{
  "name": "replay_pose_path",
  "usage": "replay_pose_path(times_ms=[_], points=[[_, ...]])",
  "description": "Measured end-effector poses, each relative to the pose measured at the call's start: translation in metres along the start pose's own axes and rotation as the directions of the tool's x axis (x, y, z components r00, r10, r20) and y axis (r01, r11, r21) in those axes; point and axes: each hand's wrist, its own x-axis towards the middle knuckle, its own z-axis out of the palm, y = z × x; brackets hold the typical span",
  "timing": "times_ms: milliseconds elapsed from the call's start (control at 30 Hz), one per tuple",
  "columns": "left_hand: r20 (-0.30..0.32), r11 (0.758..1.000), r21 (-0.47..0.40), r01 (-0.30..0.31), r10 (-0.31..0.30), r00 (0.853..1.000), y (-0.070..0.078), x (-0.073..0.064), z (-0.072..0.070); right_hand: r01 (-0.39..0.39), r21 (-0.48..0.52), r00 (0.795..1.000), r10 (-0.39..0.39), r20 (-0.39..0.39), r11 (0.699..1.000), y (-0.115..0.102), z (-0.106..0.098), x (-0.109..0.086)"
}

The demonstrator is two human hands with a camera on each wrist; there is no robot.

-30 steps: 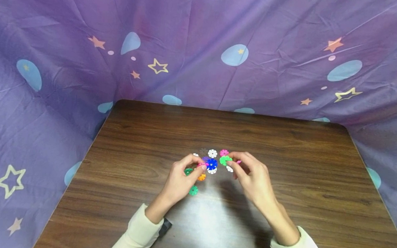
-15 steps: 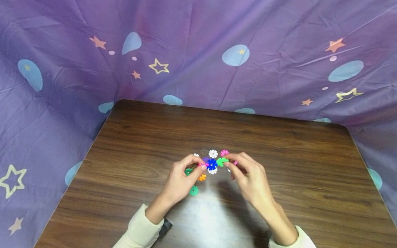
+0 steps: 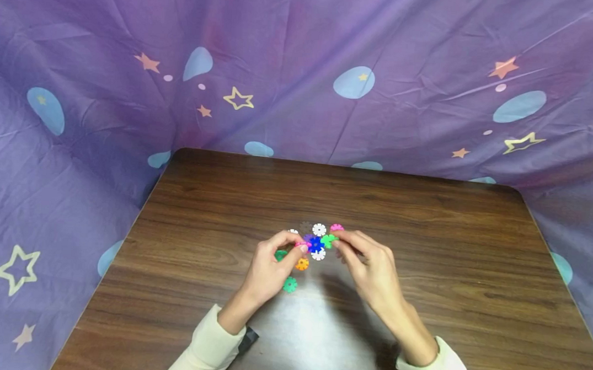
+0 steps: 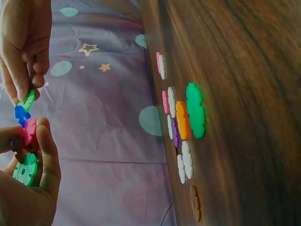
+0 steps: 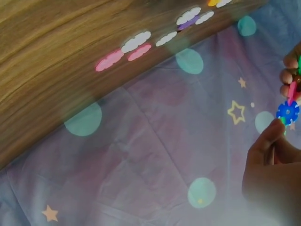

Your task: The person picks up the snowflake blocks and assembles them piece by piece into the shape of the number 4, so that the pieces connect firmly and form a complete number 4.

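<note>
In the head view my left hand [image 3: 272, 267] pinches a pink notched disc [image 3: 302, 245] above the table, joined edge to edge to a blue notched disc [image 3: 316, 245]. The left wrist view shows a darker green disc [image 4: 26, 169] within the same hand, with a brown piece [image 4: 19, 149] between it and the pink one. My right hand [image 3: 372, 268] pinches a light green disc [image 3: 328, 241] between thumb and forefinger, its edge right at the blue disc's rim. Fingertips hide part of the light green disc.
Loose notched discs lie on the brown table [image 3: 452, 258] below the hands: orange [image 3: 301, 263], green [image 3: 290, 284], white [image 3: 319, 229], pink [image 3: 336, 227], purple [image 4: 176, 132] and brown [image 4: 195, 203]. A purple patterned curtain [image 3: 289, 113] hangs behind the table.
My right hand has moved left with the light green disc, bringing it from apart to the blue disc's edge. The left hand has stayed nearly still.
</note>
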Motion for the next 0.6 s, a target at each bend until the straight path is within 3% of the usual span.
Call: replay_pose_path(times_ms=[167,433,600], points=[[-0.015,0.999,-0.027,-0.032,0.031,0.999,-0.001,0.001,0.000,0.036,0.017,0.997,-0.035,-0.063,0.999,-0.001,0.007,0.002],[-0.037,0.996,0.002,-0.086,0.086,0.996,0.000,0.001,-0.001,0.027,0.073,0.996,-0.020,-0.089,0.997,0.001,0.015,0.002],[0.004,0.999,0.002,-0.041,0.041,0.999,0.001,0.001,-0.002,-0.009,0.111,0.997,0.017,-0.070,0.994,0.003,0.014,0.004]])
